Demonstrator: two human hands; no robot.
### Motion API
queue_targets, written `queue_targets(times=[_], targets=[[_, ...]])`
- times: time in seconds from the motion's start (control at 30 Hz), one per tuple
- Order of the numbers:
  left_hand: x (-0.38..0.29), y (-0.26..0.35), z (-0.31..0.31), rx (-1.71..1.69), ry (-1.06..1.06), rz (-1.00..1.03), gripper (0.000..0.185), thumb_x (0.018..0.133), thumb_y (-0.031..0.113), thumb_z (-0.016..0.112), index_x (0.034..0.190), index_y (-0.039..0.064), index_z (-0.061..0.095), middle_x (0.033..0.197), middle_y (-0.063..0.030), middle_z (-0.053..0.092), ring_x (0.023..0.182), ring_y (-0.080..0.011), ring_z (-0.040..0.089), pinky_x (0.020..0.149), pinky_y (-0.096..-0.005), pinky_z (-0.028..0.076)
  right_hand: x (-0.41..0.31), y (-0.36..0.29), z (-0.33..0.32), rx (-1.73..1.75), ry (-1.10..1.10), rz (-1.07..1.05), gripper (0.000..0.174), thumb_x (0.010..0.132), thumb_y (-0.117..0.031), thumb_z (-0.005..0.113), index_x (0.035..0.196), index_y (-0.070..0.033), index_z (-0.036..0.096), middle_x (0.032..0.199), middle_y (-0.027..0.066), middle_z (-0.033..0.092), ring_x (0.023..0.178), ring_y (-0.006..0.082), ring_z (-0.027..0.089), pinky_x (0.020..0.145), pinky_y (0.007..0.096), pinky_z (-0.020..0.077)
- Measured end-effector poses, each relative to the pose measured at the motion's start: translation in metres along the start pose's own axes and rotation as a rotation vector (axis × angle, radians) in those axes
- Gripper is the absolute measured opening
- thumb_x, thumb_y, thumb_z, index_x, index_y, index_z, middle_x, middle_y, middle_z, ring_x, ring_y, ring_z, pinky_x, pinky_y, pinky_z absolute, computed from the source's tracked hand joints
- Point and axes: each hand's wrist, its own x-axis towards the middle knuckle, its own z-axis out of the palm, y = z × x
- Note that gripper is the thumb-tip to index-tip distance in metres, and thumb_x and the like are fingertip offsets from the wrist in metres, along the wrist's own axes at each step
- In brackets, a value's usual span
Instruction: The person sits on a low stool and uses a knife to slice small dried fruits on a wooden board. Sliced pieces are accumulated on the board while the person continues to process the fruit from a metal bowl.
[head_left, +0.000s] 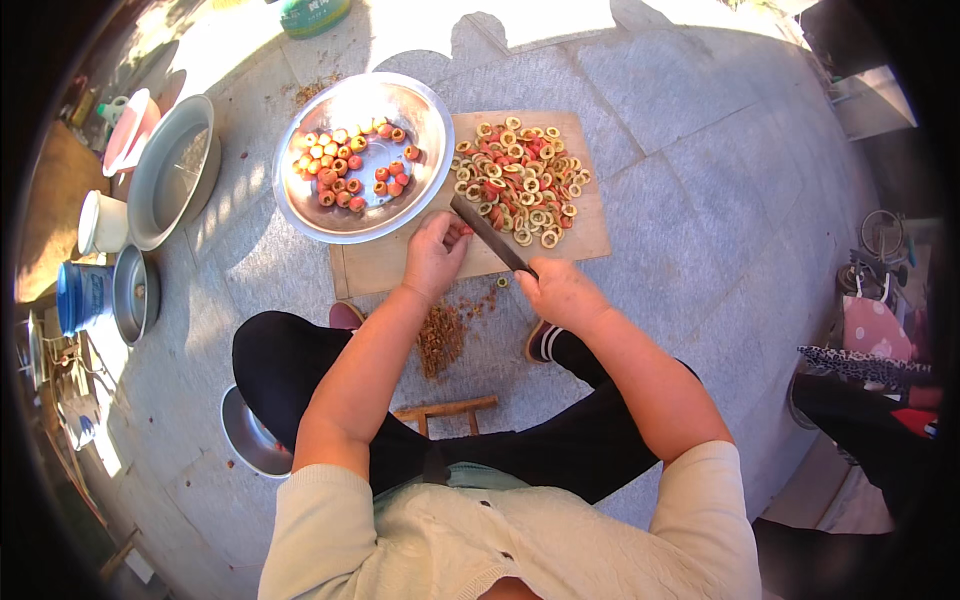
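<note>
My right hand (564, 292) grips a knife (491, 236) whose dark blade slants up and left over a wooden cutting board (375, 267). Close to the blade, my left hand (442, 251) pinches a small red fruit (465, 230), mostly hidden by the fingers. Many ring-shaped fruit slices (531, 184), red-skinned with pale flesh, are heaped on the board beyond the knife. A wide steel basin (365, 231) overlaps the board's left side, holding whole cored red fruits (327, 177), some with dark openings.
Brown scraps (441, 341) lie on the ground between my feet, near a wooden stool (450, 409). A steel bowl (255, 442) is beside my left knee. Basins (206, 169) and a blue bucket (71, 298) stand at left. Another person's dark-clad leg (847, 420) shows at right.
</note>
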Motion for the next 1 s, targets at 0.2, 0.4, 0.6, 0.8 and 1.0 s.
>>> queue_targets(times=[0.2,0.4,0.6,0.8,1.0], targets=[[0.002,-0.005,0.004,0.027,0.04,0.043,0.015,0.078,-0.004,0.069,0.088,0.0,0.058,0.085,-0.0059,0.062,0.072,-0.0124,0.062,0.066,-0.0252,0.052,0.0,-0.005,-0.012,-0.049,-0.047,0.01,0.035,0.095,-0.03,0.051,0.091,0.003,0.063,0.088,0.0253,0.066,0.088,0.0414,0.064,0.079,0.0468,0.051],[0.001,-0.003,0.003,0.053,0.036,0.06,0.016,0.078,-0.004,0.07,0.088,0.0,0.058,0.084,-0.0064,0.061,0.072,-0.0132,0.062,0.067,-0.0259,0.052,0.006,-0.008,-0.011,-0.072,-0.085,0.03,0.034,0.095,-0.029,0.05,0.092,0.003,0.063,0.092,0.0249,0.066,0.091,0.0405,0.064,0.08,0.0466,0.0511],[0.001,0.0,0.005,0.083,0.034,0.104,0.016,0.077,-0.003,0.07,0.087,0.001,0.058,0.083,-0.0073,0.06,0.071,-0.0149,0.062,0.067,-0.0271,0.052,0.028,-0.012,0.003,-0.117,-0.088,0.044,0.036,0.095,-0.03,0.049,0.094,0.002,0.064,0.098,0.0248,0.066,0.094,0.0409,0.063,0.083,0.0467,0.0508],[0.002,0.002,0.004,0.065,0.067,0.134,0.015,0.078,-0.004,0.068,0.087,0.002,0.058,0.083,-0.0077,0.059,0.071,-0.0154,0.062,0.066,-0.0268,0.052,0.018,-0.01,-0.005,-0.055,-0.04,0.038,0.035,0.094,-0.03,0.05,0.093,0.003,0.063,0.095,0.0257,0.066,0.093,0.0408,0.063,0.082,0.0465,0.051],[-0.001,-0.001,0.005,0.053,0.073,0.091,0.014,0.078,-0.004,0.068,0.086,0.002,0.058,0.082,-0.0075,0.059,0.069,-0.0152,0.063,0.065,-0.0264,0.052,0.001,-0.014,-0.015,-0.095,-0.067,0.05,0.035,0.094,-0.03,0.051,0.092,0.002,0.063,0.093,0.0247,0.066,0.092,0.0408,0.063,0.082,0.0466,0.0505]])
